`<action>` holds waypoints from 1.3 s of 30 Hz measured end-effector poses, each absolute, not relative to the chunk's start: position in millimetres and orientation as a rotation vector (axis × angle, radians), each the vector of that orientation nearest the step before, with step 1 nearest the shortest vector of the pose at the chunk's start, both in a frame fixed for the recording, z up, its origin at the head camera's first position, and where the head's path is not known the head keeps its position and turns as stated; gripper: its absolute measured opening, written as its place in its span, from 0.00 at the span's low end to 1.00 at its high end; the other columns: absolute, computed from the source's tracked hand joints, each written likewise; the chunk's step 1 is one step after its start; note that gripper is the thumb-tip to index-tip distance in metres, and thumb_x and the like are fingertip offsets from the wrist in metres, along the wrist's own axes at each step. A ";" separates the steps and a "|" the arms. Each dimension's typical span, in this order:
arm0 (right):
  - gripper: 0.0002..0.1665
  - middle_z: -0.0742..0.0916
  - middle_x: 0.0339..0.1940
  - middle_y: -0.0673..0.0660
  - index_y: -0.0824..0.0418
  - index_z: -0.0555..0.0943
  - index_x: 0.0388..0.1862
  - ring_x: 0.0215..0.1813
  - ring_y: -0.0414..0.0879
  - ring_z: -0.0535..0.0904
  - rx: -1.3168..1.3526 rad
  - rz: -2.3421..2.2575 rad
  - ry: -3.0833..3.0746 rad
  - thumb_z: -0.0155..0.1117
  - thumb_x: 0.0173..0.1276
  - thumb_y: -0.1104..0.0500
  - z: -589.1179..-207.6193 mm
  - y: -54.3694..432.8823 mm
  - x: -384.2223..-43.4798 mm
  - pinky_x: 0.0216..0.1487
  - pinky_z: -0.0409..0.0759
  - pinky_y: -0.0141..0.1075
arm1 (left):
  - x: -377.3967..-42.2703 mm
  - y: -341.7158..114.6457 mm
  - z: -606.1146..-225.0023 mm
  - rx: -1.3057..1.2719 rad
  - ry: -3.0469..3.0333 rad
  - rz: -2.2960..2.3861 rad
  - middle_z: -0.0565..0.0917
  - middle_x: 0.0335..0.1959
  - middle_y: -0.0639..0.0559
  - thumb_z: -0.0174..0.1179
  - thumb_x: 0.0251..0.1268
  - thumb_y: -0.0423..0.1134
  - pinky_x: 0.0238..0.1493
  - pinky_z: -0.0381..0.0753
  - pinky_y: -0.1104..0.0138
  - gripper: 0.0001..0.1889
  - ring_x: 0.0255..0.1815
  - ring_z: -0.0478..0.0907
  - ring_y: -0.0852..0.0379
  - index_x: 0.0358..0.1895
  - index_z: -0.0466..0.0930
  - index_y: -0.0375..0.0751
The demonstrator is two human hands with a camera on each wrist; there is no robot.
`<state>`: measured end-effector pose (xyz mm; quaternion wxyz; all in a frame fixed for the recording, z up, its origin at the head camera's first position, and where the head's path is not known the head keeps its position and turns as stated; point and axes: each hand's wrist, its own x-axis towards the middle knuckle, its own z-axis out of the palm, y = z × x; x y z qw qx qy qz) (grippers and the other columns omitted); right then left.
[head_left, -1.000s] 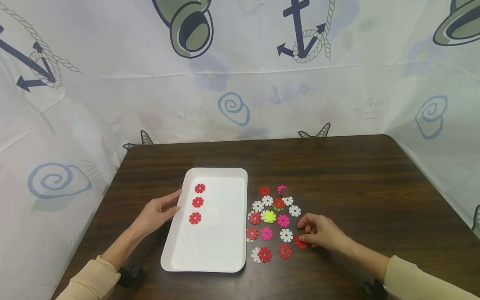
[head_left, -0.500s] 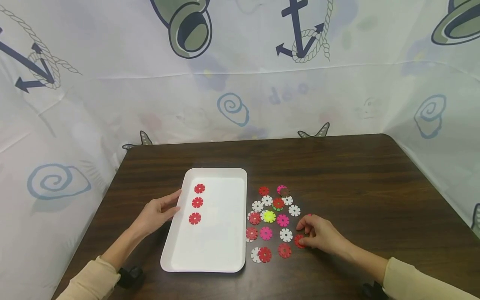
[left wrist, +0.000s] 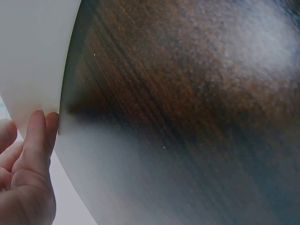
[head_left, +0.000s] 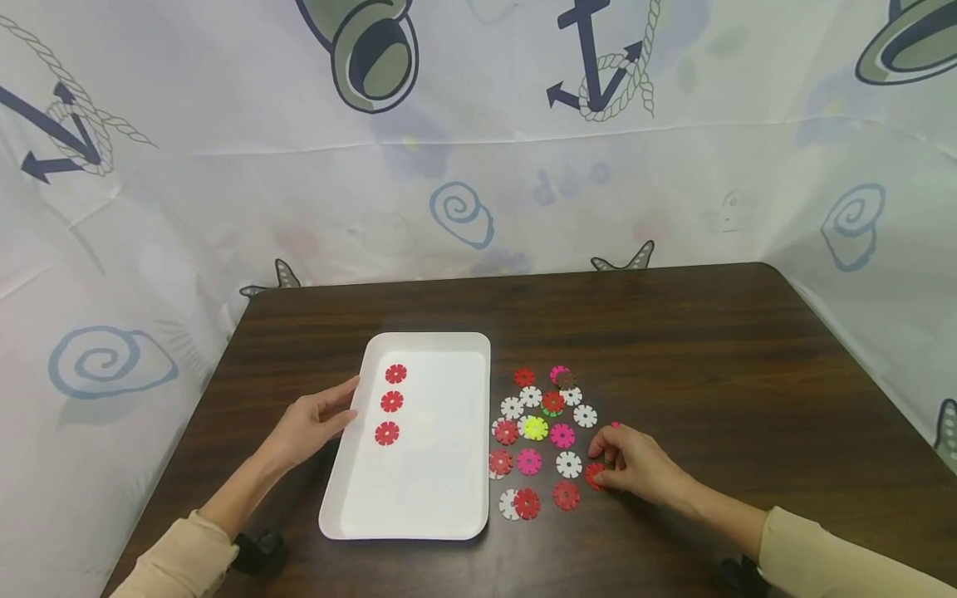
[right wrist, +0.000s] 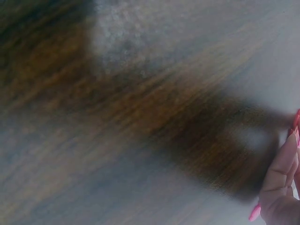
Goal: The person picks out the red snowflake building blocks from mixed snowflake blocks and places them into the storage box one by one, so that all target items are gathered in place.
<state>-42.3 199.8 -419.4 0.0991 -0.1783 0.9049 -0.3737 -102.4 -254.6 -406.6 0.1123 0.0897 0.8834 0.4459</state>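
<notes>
right fingers [head_left: 609, 438] against red disc [head_left: 592, 475]

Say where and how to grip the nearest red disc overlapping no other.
Likely pinch the red disc by its notched rim, right hand coming from the near right: it lies flat, bare table on that side, a white disc beyond and another red disc to its left.

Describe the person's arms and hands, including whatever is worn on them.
The left hand and right hand are bare, without gloves. The left sleeve and right sleeve are plain pale cream, ending short of the wrist. A black device shows beside the left sleeve, another beside the right.
</notes>
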 end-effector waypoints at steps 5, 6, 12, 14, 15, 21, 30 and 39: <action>0.15 0.75 0.26 0.51 0.61 0.77 0.33 0.24 0.33 0.67 -0.525 -1.110 2.665 0.75 0.49 0.63 -417.8 199.5 -42.2 0.23 0.71 0.26 | -103.0 -255.1 -406.2 0.274 2.588 1.314 0.68 0.65 0.31 0.61 0.63 0.35 0.48 0.81 0.59 0.33 0.54 0.79 0.39 0.70 0.59 0.37; 0.15 0.75 0.25 0.51 0.62 0.77 0.33 0.24 0.33 0.68 -0.536 -1.113 2.666 0.75 0.49 0.63 -417.8 199.5 -42.1 0.23 0.71 0.26 | -103.1 -255.1 -405.9 0.272 2.586 1.317 0.68 0.65 0.32 0.61 0.63 0.35 0.48 0.81 0.60 0.33 0.54 0.78 0.39 0.70 0.59 0.37; 0.16 0.75 0.25 0.50 0.61 0.77 0.32 0.25 0.35 0.69 -0.565 -1.104 2.673 0.76 0.48 0.63 -417.9 199.4 -42.4 0.23 0.71 0.27 | -103.2 -254.5 -404.3 0.260 2.578 1.326 0.69 0.64 0.31 0.60 0.63 0.35 0.48 0.81 0.59 0.33 0.52 0.80 0.40 0.70 0.59 0.36; 0.15 0.75 0.25 0.50 0.60 0.77 0.31 0.25 0.35 0.69 -0.560 -1.094 2.669 0.76 0.48 0.62 -417.7 199.4 -42.6 0.24 0.71 0.26 | -103.3 -254.3 -404.3 0.257 2.580 1.323 0.70 0.63 0.31 0.61 0.63 0.35 0.48 0.81 0.59 0.33 0.52 0.80 0.40 0.70 0.59 0.36; 0.15 0.75 0.25 0.49 0.60 0.77 0.30 0.25 0.35 0.69 -0.562 -1.089 2.669 0.76 0.48 0.62 -417.7 199.5 -42.7 0.24 0.71 0.26 | -103.3 -254.4 -404.4 0.256 2.583 1.319 0.70 0.63 0.31 0.61 0.63 0.35 0.48 0.81 0.59 0.33 0.51 0.81 0.41 0.70 0.59 0.36; 0.14 0.76 0.24 0.49 0.59 0.77 0.28 0.25 0.36 0.69 -0.590 -1.071 2.669 0.76 0.49 0.63 -417.8 199.5 -43.0 0.24 0.71 0.26 | -102.6 -254.9 -404.0 0.251 2.579 1.326 0.69 0.64 0.31 0.61 0.63 0.34 0.49 0.81 0.59 0.33 0.53 0.79 0.40 0.70 0.59 0.37; 0.16 0.76 0.23 0.48 0.58 0.74 0.28 0.26 0.35 0.70 -0.581 -1.071 2.674 0.76 0.48 0.62 -417.1 198.6 -41.3 0.25 0.71 0.26 | -101.7 -255.0 -404.7 0.259 2.573 1.337 0.70 0.63 0.32 0.61 0.63 0.35 0.49 0.81 0.58 0.33 0.52 0.80 0.41 0.70 0.59 0.37; 0.16 0.75 0.22 0.47 0.57 0.73 0.29 0.27 0.35 0.69 -0.550 -1.040 2.681 0.74 0.50 0.64 -414.3 197.3 -39.9 0.24 0.70 0.26 | -101.2 -254.5 -405.1 0.263 2.572 1.341 0.70 0.63 0.32 0.61 0.63 0.36 0.49 0.81 0.58 0.33 0.52 0.80 0.41 0.70 0.59 0.37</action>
